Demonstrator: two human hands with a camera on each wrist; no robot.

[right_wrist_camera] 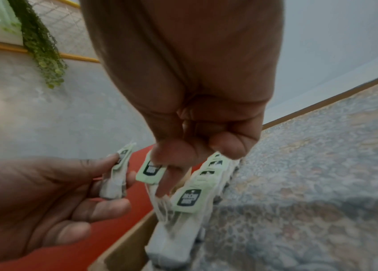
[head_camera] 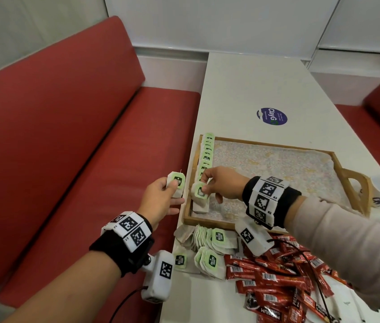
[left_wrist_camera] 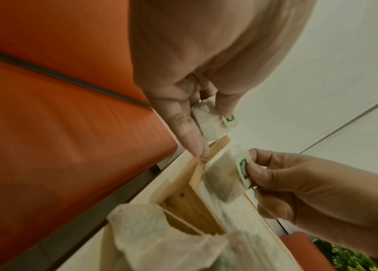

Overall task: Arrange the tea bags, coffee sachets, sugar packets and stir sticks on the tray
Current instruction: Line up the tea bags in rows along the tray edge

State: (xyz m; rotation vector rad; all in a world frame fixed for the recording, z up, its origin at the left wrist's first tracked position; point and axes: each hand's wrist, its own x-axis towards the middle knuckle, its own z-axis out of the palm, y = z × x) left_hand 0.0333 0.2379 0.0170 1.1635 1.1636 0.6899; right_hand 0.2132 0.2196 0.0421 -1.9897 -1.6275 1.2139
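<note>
Wooden tray (head_camera: 352, 180) holding tea-bag row (head_camera: 206, 157), right hand (head_camera: 221, 183) pinching one (head_camera: 200, 191), left hand (head_camera: 161, 199) gripping another (head_camera: 176, 181)

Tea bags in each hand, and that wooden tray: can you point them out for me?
Left hand's tea bag (head_camera: 176, 184), head view: on its green tag.
Right hand's tea bag (head_camera: 199, 191), head view: on its green tag, beside the fingertips.
Wooden tray (head_camera: 266, 144), head view: on its far rim.

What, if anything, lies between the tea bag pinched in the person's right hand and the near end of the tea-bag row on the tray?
Nothing visible. The right hand holds the green-tagged paper tea bag inside the wooden tray, at the near end of the row of green-tagged tea bags; only patterned liner lies below.
</note>
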